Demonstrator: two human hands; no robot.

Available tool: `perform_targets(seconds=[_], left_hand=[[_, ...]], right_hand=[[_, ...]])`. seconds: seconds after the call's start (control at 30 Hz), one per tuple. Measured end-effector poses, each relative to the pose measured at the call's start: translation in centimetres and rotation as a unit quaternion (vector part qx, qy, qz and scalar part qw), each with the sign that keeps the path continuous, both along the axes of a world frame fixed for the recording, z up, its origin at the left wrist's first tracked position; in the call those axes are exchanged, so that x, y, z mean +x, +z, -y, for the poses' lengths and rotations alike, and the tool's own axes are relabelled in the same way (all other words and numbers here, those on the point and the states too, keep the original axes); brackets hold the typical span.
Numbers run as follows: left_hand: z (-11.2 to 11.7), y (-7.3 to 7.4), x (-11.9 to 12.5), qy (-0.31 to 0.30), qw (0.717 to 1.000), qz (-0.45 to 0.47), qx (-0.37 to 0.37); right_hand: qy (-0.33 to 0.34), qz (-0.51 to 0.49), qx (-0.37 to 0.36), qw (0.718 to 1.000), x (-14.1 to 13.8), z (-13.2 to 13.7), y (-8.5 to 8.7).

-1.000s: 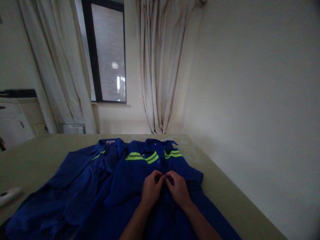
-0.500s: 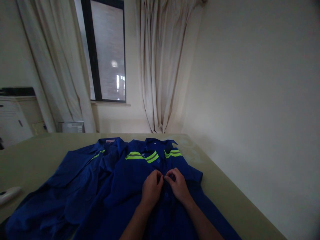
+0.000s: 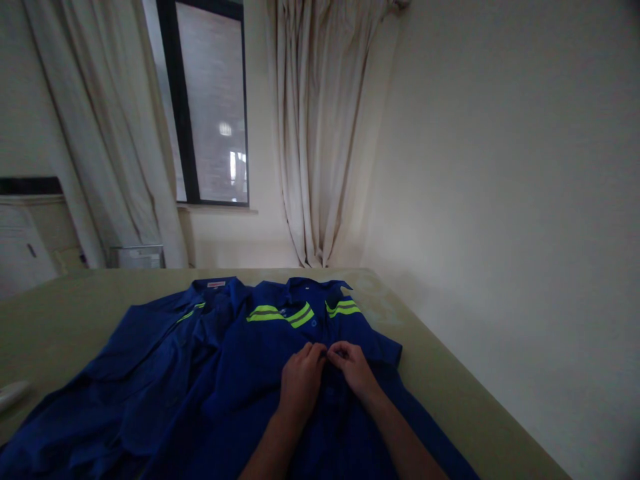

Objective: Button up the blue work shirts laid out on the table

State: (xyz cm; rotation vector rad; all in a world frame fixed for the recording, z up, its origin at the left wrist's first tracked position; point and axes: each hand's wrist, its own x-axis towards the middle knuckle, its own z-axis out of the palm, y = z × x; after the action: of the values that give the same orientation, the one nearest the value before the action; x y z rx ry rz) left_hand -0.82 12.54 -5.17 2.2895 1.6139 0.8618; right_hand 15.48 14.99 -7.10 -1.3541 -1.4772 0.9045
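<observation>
A blue work shirt (image 3: 270, 347) with yellow-green reflective stripes lies front-up on a pale green table (image 3: 440, 380). My left hand (image 3: 299, 380) and my right hand (image 3: 356, 369) meet at the shirt's front placket, just below the stripes. Both hands have their fingers curled and pinched on the placket fabric, fingertips almost touching. What exactly sits between the fingertips is too dark and small to make out. A second blue shirt (image 3: 150, 347) of the same kind lies partly under the first, to its left.
A white object (image 3: 11, 393) lies at the table's left edge. Behind the table are a window (image 3: 210, 107), cream curtains (image 3: 320, 133) and a white cabinet (image 3: 25, 233). A plain wall (image 3: 510, 200) runs along the table's right side.
Both hands have crept slightly up the placket toward the collar, still pinched together. The view has shifted a little to the right.
</observation>
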Motion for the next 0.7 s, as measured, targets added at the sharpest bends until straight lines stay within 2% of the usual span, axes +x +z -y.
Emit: perform_targets(seconds=[0.1,0.23,0.3,0.43,0.57,0.7], left_hand=[[-0.4,-0.5,0.0,0.015,1.0,-0.012,-0.004],[-1.0,-1.0,0.0,0.019,0.999,-0.017,-0.024],[-1.0,-0.8,0.0,0.023,0.999,-0.029,-0.016],[-0.2,-0.6,-0.1,0.053,0.995,-0.081,0.036],[1.2,-1.1,-0.8,0.056,0.989,-0.134,0.034],[3.2,-1.4,-1.7,0.047,0.983,-0.174,0.029]], right_hand=[[-0.009,0.013,0.037,0.999,-0.2,0.3,0.2],[-0.044,0.084,0.113,0.989,-0.5,0.7,0.4],[-0.064,0.121,0.124,0.983,-0.7,0.9,0.5],[-0.079,0.195,0.109,0.972,-1.1,1.5,0.8],[-0.087,0.217,0.095,0.968,-1.6,3.4,0.7],[-0.076,0.303,0.045,0.949,-2.5,5.8,1.4]])
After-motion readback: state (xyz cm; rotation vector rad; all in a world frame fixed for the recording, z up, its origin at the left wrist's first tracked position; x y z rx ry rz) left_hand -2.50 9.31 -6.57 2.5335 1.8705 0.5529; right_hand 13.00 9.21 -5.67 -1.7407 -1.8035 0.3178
